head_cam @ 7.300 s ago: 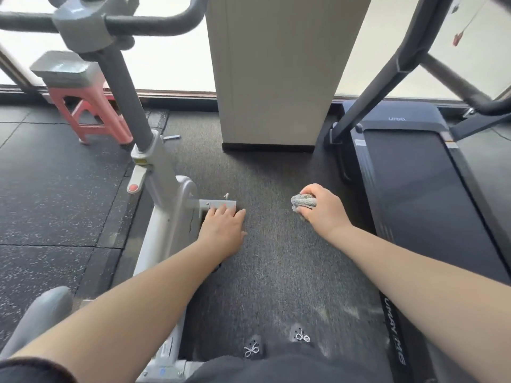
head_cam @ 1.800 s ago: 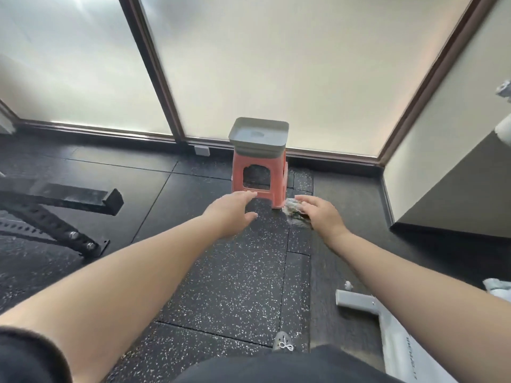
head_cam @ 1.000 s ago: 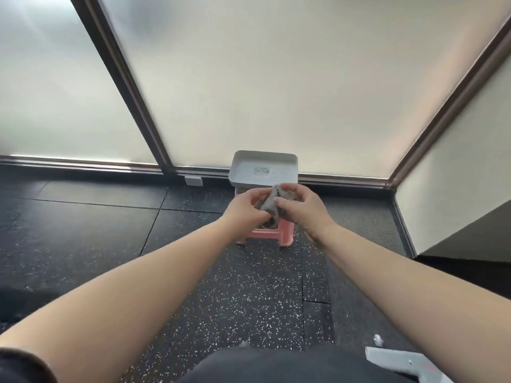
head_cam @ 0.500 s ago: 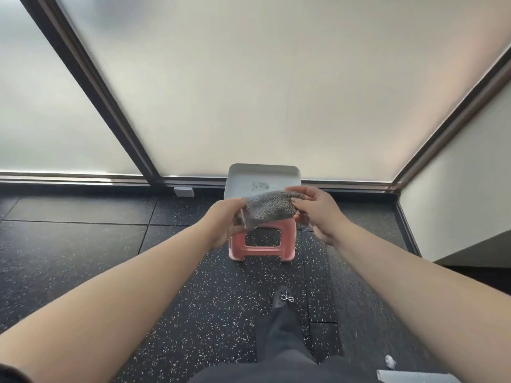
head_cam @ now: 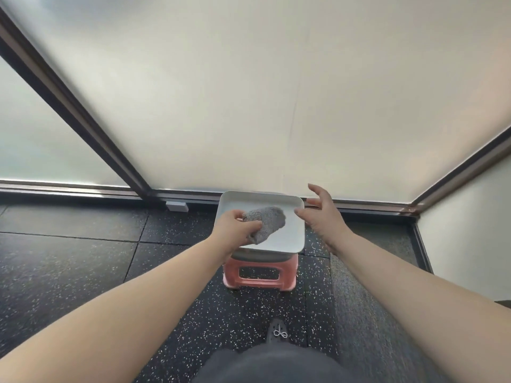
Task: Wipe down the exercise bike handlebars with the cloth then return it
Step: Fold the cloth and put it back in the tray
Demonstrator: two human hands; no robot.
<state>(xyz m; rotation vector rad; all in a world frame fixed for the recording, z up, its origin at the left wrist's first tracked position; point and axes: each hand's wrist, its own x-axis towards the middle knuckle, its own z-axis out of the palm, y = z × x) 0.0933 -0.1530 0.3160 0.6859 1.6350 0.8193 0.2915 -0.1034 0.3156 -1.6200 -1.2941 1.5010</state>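
A grey folded cloth (head_cam: pixel 269 221) lies in a white tray (head_cam: pixel 293 239) that sits on a pink plastic stool (head_cam: pixel 260 275). My left hand (head_cam: pixel 235 226) pinches the cloth's left end, pressing it into the tray. Over the tray's right rim, my right hand (head_cam: pixel 320 214) hovers with fingers spread and holds nothing. The exercise bike and its handlebars are out of view.
The stool stands against a frosted glass wall (head_cam: pixel 276 92) with a dark frame. The floor is black speckled rubber tiles (head_cam: pixel 83 261). A white wall (head_cam: pixel 470 222) closes the right side. My shoe (head_cam: pixel 278 331) shows below the stool.
Both hands held the cloth stretched above the tray half a second ago. The cloth now lies in the tray, my right hand has let go and lifted away, and my left hand still grips it.
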